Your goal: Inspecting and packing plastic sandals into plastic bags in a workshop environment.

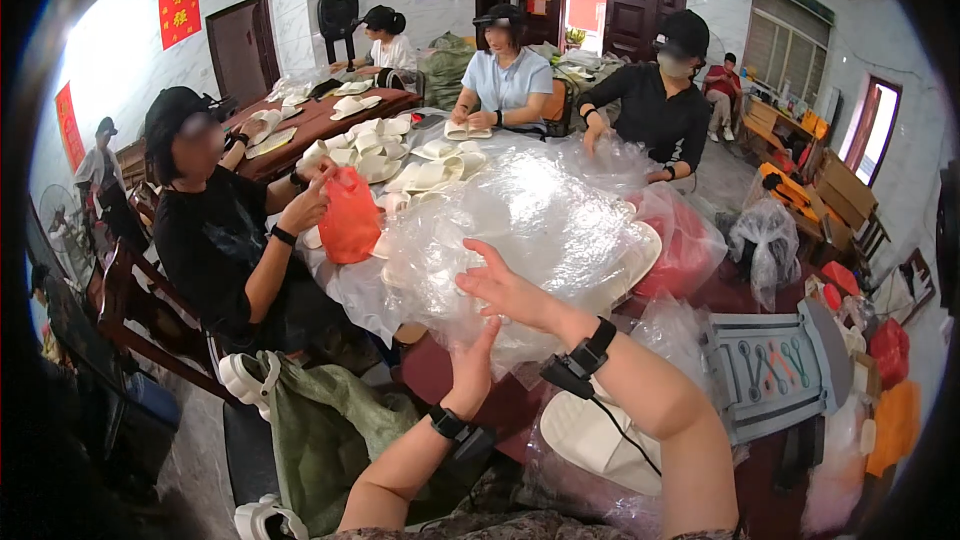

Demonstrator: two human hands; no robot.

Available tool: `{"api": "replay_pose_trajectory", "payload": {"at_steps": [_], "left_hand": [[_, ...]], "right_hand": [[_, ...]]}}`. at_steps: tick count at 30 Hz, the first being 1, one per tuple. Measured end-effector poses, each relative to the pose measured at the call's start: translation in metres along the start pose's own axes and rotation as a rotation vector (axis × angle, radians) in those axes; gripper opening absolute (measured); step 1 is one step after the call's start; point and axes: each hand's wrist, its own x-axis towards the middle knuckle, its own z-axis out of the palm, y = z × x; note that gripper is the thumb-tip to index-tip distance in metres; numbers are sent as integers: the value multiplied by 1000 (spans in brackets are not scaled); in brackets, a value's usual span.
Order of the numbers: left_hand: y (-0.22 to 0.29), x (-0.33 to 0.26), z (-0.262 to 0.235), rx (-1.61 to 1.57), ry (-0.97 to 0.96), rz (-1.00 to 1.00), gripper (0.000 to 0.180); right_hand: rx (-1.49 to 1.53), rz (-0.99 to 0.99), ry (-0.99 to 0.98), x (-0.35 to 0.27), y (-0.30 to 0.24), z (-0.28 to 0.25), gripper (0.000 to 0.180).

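Observation:
A large heap of clear plastic film (530, 210) covers the middle of the table in front of me. My right hand (510, 290) is open over its near side, with the fingers stretched out against the film. Just below and left of it, my left hand (473, 365) reaches to the film's near edge. One digit of the left hand points up; its other fingers are partly hidden by the film. White slippers (420, 175) lie piled at the heap's far left. A white slipper (600, 440) in clear plastic lies under my right forearm.
A co-worker on the left holds a red bag (350, 215). Two more people work across the table. A light blue tray (765, 370) with several scissors lies at right. Near it are a red bundle in clear plastic (680, 240) and a knotted clear bag (765, 240). Green sacking (335, 440) hangs at lower left.

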Motion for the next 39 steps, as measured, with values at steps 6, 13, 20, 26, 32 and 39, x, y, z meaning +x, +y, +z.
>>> {"api": "replay_pose_trajectory", "payload": {"at_steps": [6,13,20,26,32,39], "left_hand": [[-3,24,-10,-73,199,67,40],[90,65,-23,172,-103,119,28],[232,59,37,357,-521,36,27],[279,72,51,717,-1079,893,12],[252,128,34,454,-1162,104,36],[168,137,99,35,-1209,-144,47]], "right_hand": [[302,-72,33,-12,20,-6,65],[-154,-465,469,-54,-21,-48,49],[-653,-578,845,-128,-55,-132,102],[-530,-415,730,-189,-67,-166,150],[-293,-562,490,-268,-80,-169,151],[144,-356,281,-334,-39,-153,101]]}}
